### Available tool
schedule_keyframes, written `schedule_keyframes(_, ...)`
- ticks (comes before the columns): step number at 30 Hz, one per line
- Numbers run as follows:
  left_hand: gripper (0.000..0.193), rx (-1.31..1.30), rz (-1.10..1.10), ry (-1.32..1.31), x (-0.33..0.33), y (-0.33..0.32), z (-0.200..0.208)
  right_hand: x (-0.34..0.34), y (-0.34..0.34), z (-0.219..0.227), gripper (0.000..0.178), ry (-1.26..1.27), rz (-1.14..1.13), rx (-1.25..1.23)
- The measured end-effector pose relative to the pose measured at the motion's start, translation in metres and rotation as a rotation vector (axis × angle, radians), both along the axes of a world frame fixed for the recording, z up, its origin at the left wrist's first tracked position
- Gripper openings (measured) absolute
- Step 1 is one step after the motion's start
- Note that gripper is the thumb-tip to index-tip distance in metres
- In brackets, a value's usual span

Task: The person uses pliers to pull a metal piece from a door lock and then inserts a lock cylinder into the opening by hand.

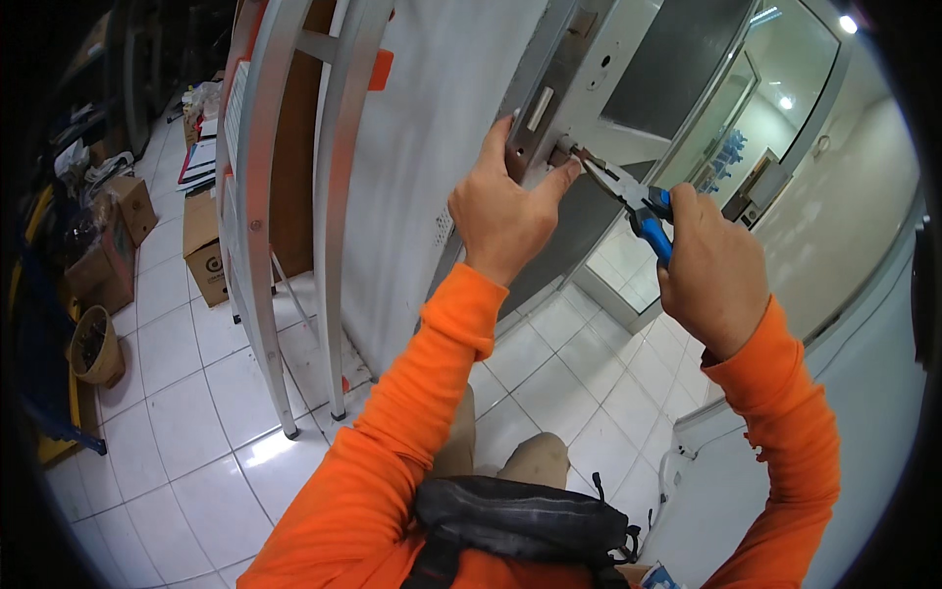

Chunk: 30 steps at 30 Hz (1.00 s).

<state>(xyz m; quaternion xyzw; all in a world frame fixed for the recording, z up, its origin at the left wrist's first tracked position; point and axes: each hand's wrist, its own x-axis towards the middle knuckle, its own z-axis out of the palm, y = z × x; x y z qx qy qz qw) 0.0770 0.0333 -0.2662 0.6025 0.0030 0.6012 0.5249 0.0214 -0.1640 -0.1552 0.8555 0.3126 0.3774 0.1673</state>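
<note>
My right hand is closed round the blue handles of a pair of pliers. The pliers' jaws point up and left and meet a small metal piece sticking out of a grey metal door, just beside its edge. My left hand wraps round the door edge, with its thumb close under the jaw tips. A latch slot shows in that edge above the fingers, and a keyhole-shaped cutout is higher on the door face. The jaws' exact grip is too small to make out.
A folding aluminium ladder leans close on my left. Beyond it are cardboard boxes and a round bin on white floor tiles. A black waist bag hangs at my front. A glass-paned door stands behind.
</note>
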Motion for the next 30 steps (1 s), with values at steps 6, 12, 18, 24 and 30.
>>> schedule_keyframes(6, 0.078, 0.030, -0.012, 0.012, 0.001, 0.003, 0.000, -0.012, -0.005, -0.009, 0.051, 0.060, -0.013, 0.037)
schedule_keyframes(12, 0.079, 0.033, -0.030, 0.064, -0.004, -0.002, -0.001, 0.000, -0.011, -0.003, 0.032, -0.158, 0.046, -0.044)
schedule_keyframes(18, 0.066, 0.050, -0.057, 0.082, -0.011, 0.005, -0.003, -0.004, -0.001, 0.003, 0.027, -0.138, 0.033, -0.062)
schedule_keyframes(24, 0.049, -0.014, -0.123, 0.012, 0.000, 0.008, -0.007, -0.006, -0.003, -0.001, 0.031, -0.067, 0.000, -0.024)
schedule_keyframes(30, 0.059, -0.003, -0.106, 0.000, 0.001, 0.005, -0.008, -0.008, -0.004, 0.000, 0.031, 0.021, 0.040, -0.002)
